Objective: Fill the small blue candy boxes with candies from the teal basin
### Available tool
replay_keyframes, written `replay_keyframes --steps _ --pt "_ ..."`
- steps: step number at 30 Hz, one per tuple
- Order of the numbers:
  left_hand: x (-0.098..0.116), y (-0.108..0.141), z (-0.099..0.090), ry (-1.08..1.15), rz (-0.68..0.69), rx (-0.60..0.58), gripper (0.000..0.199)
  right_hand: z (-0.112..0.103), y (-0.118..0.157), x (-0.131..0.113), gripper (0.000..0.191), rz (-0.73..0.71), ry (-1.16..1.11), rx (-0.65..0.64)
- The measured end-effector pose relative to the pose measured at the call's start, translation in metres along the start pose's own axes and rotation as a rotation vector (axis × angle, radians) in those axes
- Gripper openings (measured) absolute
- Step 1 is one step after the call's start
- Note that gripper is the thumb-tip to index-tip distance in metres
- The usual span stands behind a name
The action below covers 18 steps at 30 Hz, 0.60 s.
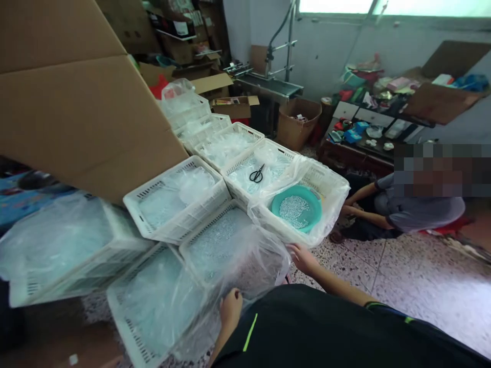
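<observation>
A clear plastic bag (pixel 264 258) spreads over the near side of a white crate (pixel 187 250) that holds many small clear pieces. My left hand (pixel 231 309) is closed on the bag's near edge. At the bag's right edge, my right hand (pixel 303 259) also grips the plastic, its fingertips partly hidden. Just beyond that hand stands a white crate lined with plastic (pixel 332 189). Inside it sits a teal basin (pixel 316 212) with small pale beads (pixel 294 208). Black-handled scissors (pixel 257 175) lie on the bagged pieces in the crate behind.
More white crates (pixel 172 232) of bagged pieces crowd the left and back. A large cardboard box (pixel 84 112) rises at the left. A seated person (pixel 418 204) is close on the right. Behind are a brown bin (pixel 297 125) and a cluttered desk (pixel 356 151).
</observation>
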<state>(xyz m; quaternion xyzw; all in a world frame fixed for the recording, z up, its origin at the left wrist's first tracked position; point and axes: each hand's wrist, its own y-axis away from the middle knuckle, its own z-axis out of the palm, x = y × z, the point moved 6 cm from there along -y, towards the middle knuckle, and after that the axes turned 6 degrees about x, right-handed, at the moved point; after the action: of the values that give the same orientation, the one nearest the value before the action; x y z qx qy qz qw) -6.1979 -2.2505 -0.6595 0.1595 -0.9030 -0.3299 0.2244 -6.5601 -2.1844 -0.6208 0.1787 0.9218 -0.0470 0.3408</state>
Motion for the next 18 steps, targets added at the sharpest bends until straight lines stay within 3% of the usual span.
replay_keyframes --steps 5,9,12,14,16,18 --pt "0.019 -0.043 0.019 0.421 -0.324 -0.002 0.031 -0.020 -0.088 -0.011 0.068 -0.086 0.037 0.087" --pt "0.032 -0.062 0.015 0.745 -0.476 0.072 0.034 -0.005 -0.113 -0.015 0.085 -0.079 0.021 -0.014" --pt "0.041 -0.078 0.021 0.925 -0.480 0.078 0.027 0.025 -0.119 -0.016 0.083 -0.026 0.027 -0.112" --pt "0.049 -0.094 0.030 1.001 -0.424 0.066 0.037 0.040 -0.121 -0.009 0.069 0.097 0.103 -0.154" --pt "0.061 -0.112 0.040 1.004 -0.364 0.064 0.042 0.044 -0.123 -0.002 0.056 0.195 0.193 -0.188" --pt "0.080 -0.128 0.048 0.924 -0.303 0.064 0.035 0.037 -0.124 0.005 0.045 0.240 0.247 -0.206"
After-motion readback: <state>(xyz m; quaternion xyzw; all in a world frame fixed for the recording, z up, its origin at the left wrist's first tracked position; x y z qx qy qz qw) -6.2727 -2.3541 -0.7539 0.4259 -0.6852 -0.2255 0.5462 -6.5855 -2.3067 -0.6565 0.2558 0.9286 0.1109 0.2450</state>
